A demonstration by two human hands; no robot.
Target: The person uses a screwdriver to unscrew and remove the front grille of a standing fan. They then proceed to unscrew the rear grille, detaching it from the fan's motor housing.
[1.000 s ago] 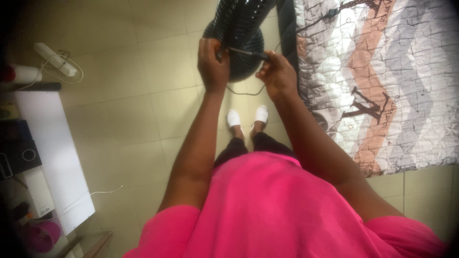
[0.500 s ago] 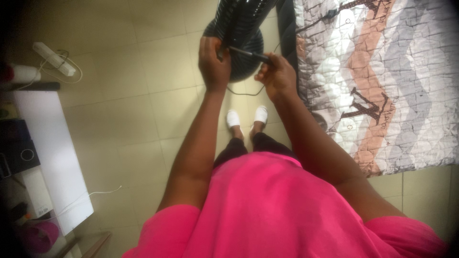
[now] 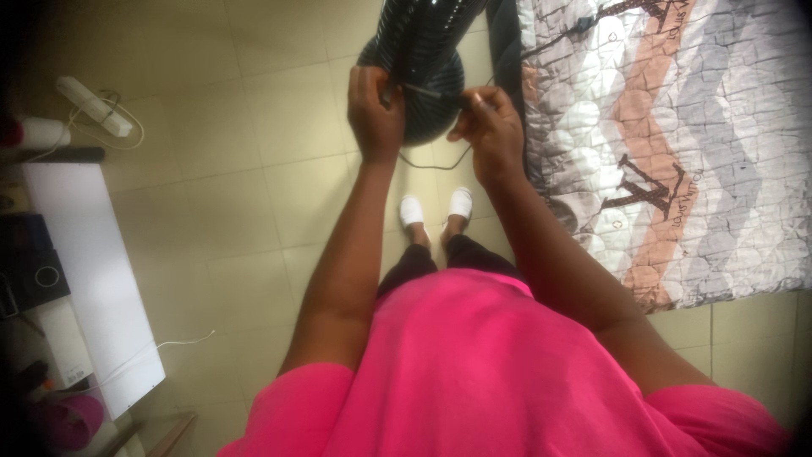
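Far off to the left of the hands, a white power strip lies on the tiled floor with its cord looped beside it, and nearer the person on that same side stands a white table with dark boxes and a pink cup at its edge. The left hand is closed around the near side of a black fan, fingers curled over the grille where it meets the round base, so its grip is pressed tight on the fan itself. Just right of it, a thin black rod runs across from the left hand's fingers toward the right hand, which is pinching the rod's far end between thumb and fingertips; the rod lies against the fan's front. What exactly the rod is I cannot tell from here. A dark cable sags below the two hands and curves back toward the base of the fan. Straight beneath the grip, well below it, the person's white shoes stand side by side on the tiles, with black trouser legs above them and a pink shirt filling the foreground. To the right of the right hand, just beside its wrist, is the edge of a bed with a quilted cover in grey, white and salmon chevrons with dark markings.
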